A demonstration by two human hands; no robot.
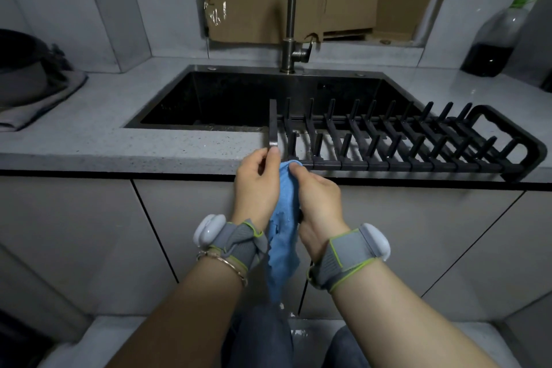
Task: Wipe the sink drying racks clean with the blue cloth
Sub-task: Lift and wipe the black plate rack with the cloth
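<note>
Left hand (pixel 256 185) pinches the rack (pixel 403 140) by its left end bar, thumb and fingers clamped. Right hand (pixel 319 206) grips the cloth (pixel 283 251), bunched against the rack's near-left corner, fingertips buried underneath. The cloth's tail dangles between the wrists. The rack spans the sink (pixel 227 92), its far rail lost in shadow.
</note>
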